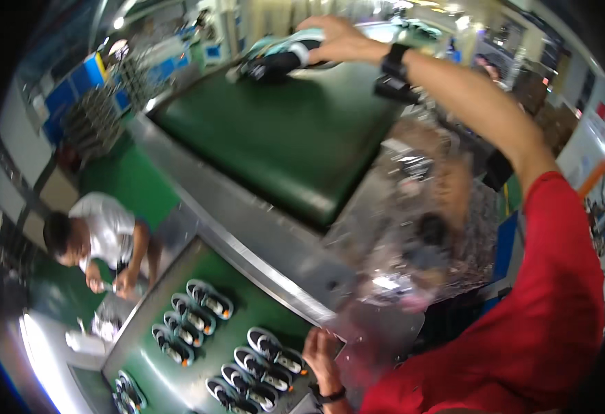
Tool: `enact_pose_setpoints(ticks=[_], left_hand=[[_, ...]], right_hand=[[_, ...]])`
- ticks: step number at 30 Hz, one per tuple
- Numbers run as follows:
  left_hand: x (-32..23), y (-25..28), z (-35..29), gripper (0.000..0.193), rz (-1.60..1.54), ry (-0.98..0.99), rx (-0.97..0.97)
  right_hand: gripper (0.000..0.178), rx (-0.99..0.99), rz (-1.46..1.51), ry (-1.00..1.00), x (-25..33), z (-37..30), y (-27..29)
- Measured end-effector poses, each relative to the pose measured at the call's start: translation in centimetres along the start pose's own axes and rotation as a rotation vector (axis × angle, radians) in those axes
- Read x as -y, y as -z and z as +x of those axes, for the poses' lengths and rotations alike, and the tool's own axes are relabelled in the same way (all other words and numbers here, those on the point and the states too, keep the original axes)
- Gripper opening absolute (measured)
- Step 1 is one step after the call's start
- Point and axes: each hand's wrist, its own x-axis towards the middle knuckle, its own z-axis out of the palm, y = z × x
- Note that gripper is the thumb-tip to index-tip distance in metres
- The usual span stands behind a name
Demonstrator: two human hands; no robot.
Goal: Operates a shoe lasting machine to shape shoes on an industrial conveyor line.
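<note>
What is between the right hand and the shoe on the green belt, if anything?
Nothing visible is between them. The right hand already lies on the dark and mint shoe at the far end of the green belt, with its fingers over the shoe's top. The left hand rests near the steel frame, far from the shoe.

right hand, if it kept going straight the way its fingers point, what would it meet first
The right hand already lies on a black and mint-green shoe on the dark green conveyor belt, fingers pointing left. Straight on, it would meet that shoe's upper first; what lies beyond looks blurred, so depth is unclear.
</note>
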Motion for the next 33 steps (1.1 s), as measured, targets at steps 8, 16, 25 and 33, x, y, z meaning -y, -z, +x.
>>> enact_pose_setpoints(ticks=[8,16,25,33], left_hand=[[-5.5,-15.4,-7.2,0.058,-0.163,0.152,0.708],[-8.4,-38.7,-11.7,0.085,-0.547,0.441,1.428],[7.7,-46.5,-27.5,0.057,-0.192,0.846,1.479],[20.1,-48.9,-50.0,0.052,0.366,0.325,1.773]], right_hand=[[0.028,-0.407,0.54,-0.281,5.9,-11.6,19.5],[0.033,-0.443,0.416,-0.449,0.3,-35.0,31.0],[0.054,-0.886,0.421,-0.964,8.8,-69.9,36.4],[0.066,-1.282,-0.016,-1.352,19.4,-91.3,41.0]])
